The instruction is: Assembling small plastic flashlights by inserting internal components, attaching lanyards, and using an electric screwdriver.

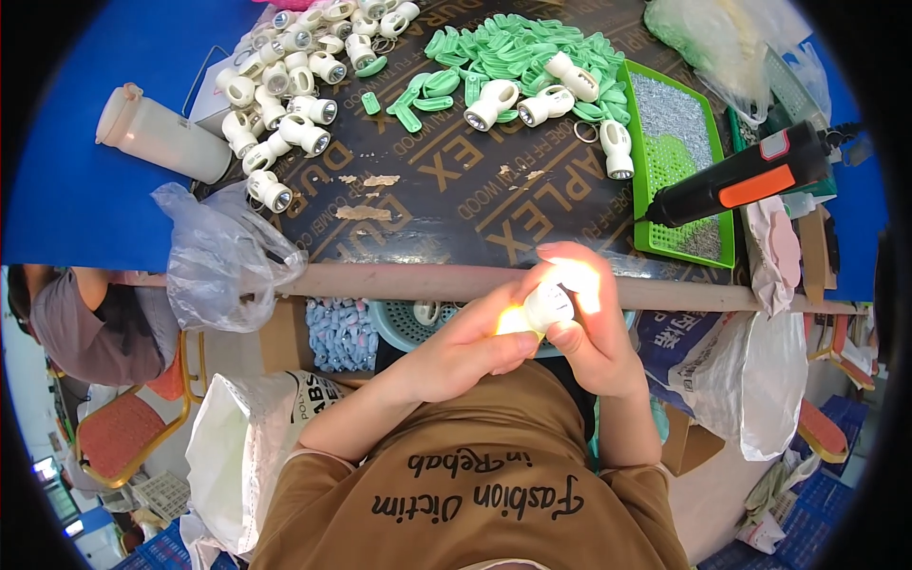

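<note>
Dark printed tabletop [408, 204], one. Left hand [470, 356], one: thumb and fingers closed on a white flashlight [548, 306]. Right hand [603, 347], one: thumb pressing it, fingers curved around. White flashlight: between both hands, by the tabletop's near edge, bright glow on adjoining fingers.
</note>
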`<state>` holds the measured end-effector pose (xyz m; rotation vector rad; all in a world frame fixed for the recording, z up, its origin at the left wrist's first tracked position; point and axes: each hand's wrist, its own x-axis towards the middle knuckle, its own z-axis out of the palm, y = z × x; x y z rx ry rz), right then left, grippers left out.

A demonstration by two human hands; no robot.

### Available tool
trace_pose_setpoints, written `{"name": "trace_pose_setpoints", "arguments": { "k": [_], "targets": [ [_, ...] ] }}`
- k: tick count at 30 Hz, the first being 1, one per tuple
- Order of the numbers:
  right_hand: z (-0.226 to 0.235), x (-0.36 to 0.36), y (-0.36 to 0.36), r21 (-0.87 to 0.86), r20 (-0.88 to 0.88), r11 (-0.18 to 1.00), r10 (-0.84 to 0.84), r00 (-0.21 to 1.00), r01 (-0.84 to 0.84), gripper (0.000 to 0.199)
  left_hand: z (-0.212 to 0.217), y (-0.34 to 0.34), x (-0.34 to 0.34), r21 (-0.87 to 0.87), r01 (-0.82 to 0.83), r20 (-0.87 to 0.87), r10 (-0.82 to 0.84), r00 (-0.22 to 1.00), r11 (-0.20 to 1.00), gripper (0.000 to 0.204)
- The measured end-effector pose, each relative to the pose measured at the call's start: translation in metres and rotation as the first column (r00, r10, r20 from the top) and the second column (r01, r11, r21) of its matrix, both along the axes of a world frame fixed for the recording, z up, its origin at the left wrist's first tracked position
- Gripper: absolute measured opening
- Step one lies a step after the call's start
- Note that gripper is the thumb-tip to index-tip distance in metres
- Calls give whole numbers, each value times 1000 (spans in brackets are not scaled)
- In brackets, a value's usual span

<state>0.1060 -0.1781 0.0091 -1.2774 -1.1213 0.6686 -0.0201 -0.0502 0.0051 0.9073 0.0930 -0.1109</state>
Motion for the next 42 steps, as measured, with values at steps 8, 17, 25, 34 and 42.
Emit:
{"name": "trace_pose_setpoints", "arguments": {
  "k": [8, 17, 25, 34, 42],
  "targets": [
    [-6, 0, 0, 23, -85, 1000, 23, 996, -21, 53, -4, 2, 0, 1, 12, 18, -12, 1000, 1000, 50],
    [-6, -1, 0, 31, -128, 999, 33, 991, -29, 53, -5, 1, 0, -26, 1, 23, 0, 1000, 1000, 47],
    [7, 32, 11, -3, 34, 993, -116, 993, 116, 36, -12, -3, -8, 753, -26, 73, -45, 996, 657, 32],
    [9, 79, 97, 55, 885, 952, -187, 427, 302, 30, -17, 4, -13, 951, -212, 243, -122, 962, 225, 37],
    [-10, 78, 139, 13, 1000, 912, -9, -10, 409, 28, 32, 68, 14, 900, -425, 404, 188, 895, 93, 13]
  ]
}}
